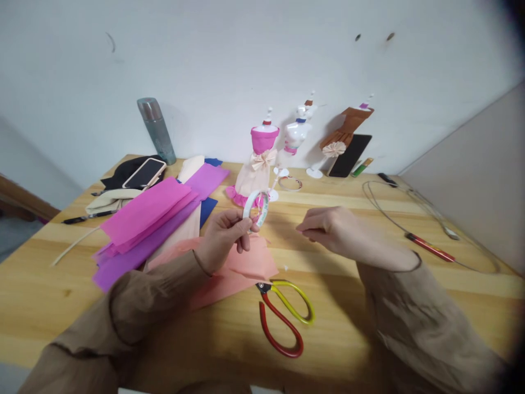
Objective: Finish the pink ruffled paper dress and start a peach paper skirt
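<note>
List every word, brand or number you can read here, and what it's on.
No text is readable for certain.
Tape roll in the left hand: greenish print on the band, too small and blurred to read.
Red cylinder on the table's right: any marking is too blurred.
Bottle by the wall: any lettering is too faint.

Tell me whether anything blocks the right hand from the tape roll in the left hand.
Nothing visible does: between the right hand and the tape roll in the left hand there is only a gap above the table. The scissors lie nearer the wearer, and the pink-topped mannequin stands behind the tape roll.
</note>
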`<state>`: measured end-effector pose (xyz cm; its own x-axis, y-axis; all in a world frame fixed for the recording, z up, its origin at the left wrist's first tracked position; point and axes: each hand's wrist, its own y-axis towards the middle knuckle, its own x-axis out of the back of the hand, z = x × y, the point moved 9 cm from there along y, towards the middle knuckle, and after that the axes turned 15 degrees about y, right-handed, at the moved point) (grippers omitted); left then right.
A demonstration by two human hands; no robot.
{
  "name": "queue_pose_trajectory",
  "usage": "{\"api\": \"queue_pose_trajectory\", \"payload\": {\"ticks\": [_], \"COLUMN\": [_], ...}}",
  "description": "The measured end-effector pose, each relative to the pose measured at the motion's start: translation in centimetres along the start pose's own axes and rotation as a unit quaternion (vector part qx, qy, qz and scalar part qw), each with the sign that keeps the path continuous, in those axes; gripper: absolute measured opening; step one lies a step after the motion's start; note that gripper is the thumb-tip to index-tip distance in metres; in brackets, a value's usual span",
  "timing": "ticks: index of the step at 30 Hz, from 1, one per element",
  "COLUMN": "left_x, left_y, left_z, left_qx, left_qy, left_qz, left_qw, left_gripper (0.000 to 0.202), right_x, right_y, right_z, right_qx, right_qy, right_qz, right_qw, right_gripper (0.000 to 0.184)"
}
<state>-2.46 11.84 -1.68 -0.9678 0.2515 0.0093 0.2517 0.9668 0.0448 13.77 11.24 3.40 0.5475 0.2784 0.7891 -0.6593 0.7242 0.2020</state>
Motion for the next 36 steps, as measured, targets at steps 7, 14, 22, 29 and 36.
{"api": "queue_pose_trajectory", "payload": {"ticks": [7, 14, 22, 29, 36], "left_x": [-0.7, -1.4, -1.9, -1.8, -1.5], "left_y": [-0.1, -0.6, -0.9, -1.0, -0.9], "left_z": [-0.2, -0.5, 0.8, 1.5, 1.8], "left_qx": [-0.015, -0.037, 0.012, 0.052, 0.072], "left_qy": [0.022, 0.069, 0.041, 0.044, 0.027], "left_qz": [0.026, 0.042, 0.056, 0.022, 0.016], "left_qw": [0.999, 0.996, 0.998, 0.997, 0.997], "left_gripper": [0.023, 0.025, 0.025, 0.025, 0.027], "right_x": [-2.2, -5.5, -5.6, -5.9, -6.0], "right_y": [0.6, 2.0, 1.8, 1.8, 1.7], "right_z": [-3.0, -1.5, -1.6, -1.2, -1.1], "right_qx": [-0.161, -0.158, -0.165, -0.162, -0.183], "right_qy": [0.386, 0.529, 0.528, 0.521, 0.495], "right_qz": [-0.115, -0.084, -0.112, -0.118, -0.089], "right_qw": [0.901, 0.829, 0.825, 0.830, 0.845], "right_gripper": [0.035, 0.042, 0.041, 0.038, 0.038]}}
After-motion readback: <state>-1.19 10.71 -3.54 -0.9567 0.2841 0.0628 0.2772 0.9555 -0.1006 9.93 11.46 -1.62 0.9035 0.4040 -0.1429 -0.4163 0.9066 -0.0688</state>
